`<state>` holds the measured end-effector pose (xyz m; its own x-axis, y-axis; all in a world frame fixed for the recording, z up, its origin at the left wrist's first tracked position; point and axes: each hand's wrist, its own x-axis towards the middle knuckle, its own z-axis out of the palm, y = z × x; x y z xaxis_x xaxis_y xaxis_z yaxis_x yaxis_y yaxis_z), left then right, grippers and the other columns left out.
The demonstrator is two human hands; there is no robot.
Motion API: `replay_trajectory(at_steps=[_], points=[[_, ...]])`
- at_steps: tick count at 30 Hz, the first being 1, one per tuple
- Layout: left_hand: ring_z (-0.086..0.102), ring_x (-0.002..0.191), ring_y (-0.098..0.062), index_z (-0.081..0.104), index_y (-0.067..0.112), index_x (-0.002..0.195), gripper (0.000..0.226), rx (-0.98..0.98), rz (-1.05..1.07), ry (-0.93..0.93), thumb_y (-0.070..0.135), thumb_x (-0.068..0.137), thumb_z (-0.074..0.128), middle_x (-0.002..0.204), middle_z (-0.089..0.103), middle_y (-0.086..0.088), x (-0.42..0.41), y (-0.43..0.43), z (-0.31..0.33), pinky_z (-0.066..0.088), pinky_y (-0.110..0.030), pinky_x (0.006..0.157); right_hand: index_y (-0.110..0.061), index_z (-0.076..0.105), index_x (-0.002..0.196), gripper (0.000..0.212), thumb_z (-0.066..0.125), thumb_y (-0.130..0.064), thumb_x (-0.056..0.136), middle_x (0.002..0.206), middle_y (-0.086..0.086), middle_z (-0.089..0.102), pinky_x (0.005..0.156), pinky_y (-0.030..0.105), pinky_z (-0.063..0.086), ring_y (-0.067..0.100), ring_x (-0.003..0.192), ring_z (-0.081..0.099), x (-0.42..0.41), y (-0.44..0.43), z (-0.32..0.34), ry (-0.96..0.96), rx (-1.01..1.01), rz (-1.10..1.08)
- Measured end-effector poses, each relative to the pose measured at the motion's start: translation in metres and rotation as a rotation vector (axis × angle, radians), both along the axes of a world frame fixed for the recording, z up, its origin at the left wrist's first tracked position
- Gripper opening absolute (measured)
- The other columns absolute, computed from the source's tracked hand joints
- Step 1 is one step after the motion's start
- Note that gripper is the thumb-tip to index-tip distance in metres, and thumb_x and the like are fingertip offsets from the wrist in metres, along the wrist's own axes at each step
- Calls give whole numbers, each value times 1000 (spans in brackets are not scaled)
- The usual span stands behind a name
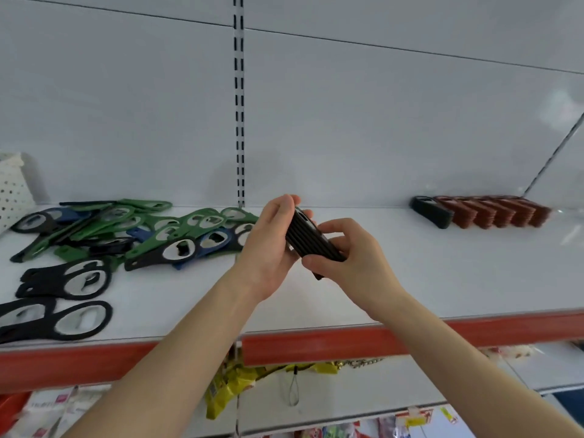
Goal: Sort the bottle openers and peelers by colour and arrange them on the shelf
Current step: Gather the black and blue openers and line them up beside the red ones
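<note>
Nearest, two bare forearms up from the lower edge, meeting above the white shelf [426,279]. Left hand [270,248] with fingers [286,202] curled round the upper end of a tilted stack of black openers [311,240]; right hand [354,260] pinching its lower end. On the shelf at left, a loose pile of green, blue and black openers [142,229]. Far right by the back wall, a neat row of red-brown openers [496,213], one black piece [429,211] touching its left end.
</note>
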<state>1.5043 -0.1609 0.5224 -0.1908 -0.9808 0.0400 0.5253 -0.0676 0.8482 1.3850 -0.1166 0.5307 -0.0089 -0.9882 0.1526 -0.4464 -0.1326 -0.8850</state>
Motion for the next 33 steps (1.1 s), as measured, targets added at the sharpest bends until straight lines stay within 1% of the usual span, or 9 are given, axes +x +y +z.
replay_trajectory(at_steps=[7,9,11,14,18,21,23,25,33], points=[[57,97,-14,56,22,101,17,-11,-74,-272,32,97,42,100,56,0,-85,-30,-1,44,-31,91,-23,51,103,34,70,-12,78,74,5,69,63,33,48,20,64,61,-99,-29,-4,62,52,-59],[53,111,-12,53,22,111,23,-60,-48,-570,36,96,42,115,57,3,-102,-39,-7,39,-27,89,-20,50,107,34,69,-14,79,72,2,67,52,19,42,16,60,59,-130,-41,-8,160,58,-95],[46,119,-15,48,19,124,34,-178,-5,-991,37,96,43,130,49,0,-112,-46,-17,35,-23,89,-17,50,110,35,68,-15,80,75,2,66,46,18,36,12,59,55,-159,-55,-12,285,62,-139],[38,127,-20,38,12,135,45,-362,-4,-1439,34,96,42,138,40,-7,-115,-54,-31,29,-23,96,-9,47,115,36,62,-13,83,93,9,61,52,26,37,22,72,55,-190,-76,-14,449,76,-194],[37,124,-23,42,10,130,43,-470,-14,-1770,37,96,39,131,44,-9,-110,-67,-45,29,-32,103,0,45,117,33,56,-7,86,108,19,59,66,29,37,34,95,56,-204,-101,-16,656,119,-225],[38,119,-23,45,11,122,50,-490,0,-1844,49,93,30,121,46,-4,-107,-75,-57,30,-36,102,0,43,111,23,50,-5,89,108,21,59,66,29,34,36,99,56,-203,-118,-21,753,160,-234],[38,118,-22,46,14,120,75,-508,20,-1846,64,77,10,118,45,-2,-108,-75,-62,30,-35,100,-4,40,100,12,47,-2,90,107,21,60,65,30,34,37,99,57,-200,-127,-24,805,163,-253],[36,121,-21,45,14,122,92,-533,64,-1827,63,62,-5,123,44,-2,-108,-73,-64,28,-33,101,-3,41,104,14,46,-2,91,106,20,61,64,30,34,36,98,58,-197,-135,-27,857,148,-267],[31,131,-24,46,14,124,94,-548,142,-1776,63,62,-5,129,43,-4,-107,-74,-71,22,-33,106,-2,43,111,20,48,-4,92,110,17,59,69,31,34,33,100,57,-197,-145,-39,921,73,-309]])
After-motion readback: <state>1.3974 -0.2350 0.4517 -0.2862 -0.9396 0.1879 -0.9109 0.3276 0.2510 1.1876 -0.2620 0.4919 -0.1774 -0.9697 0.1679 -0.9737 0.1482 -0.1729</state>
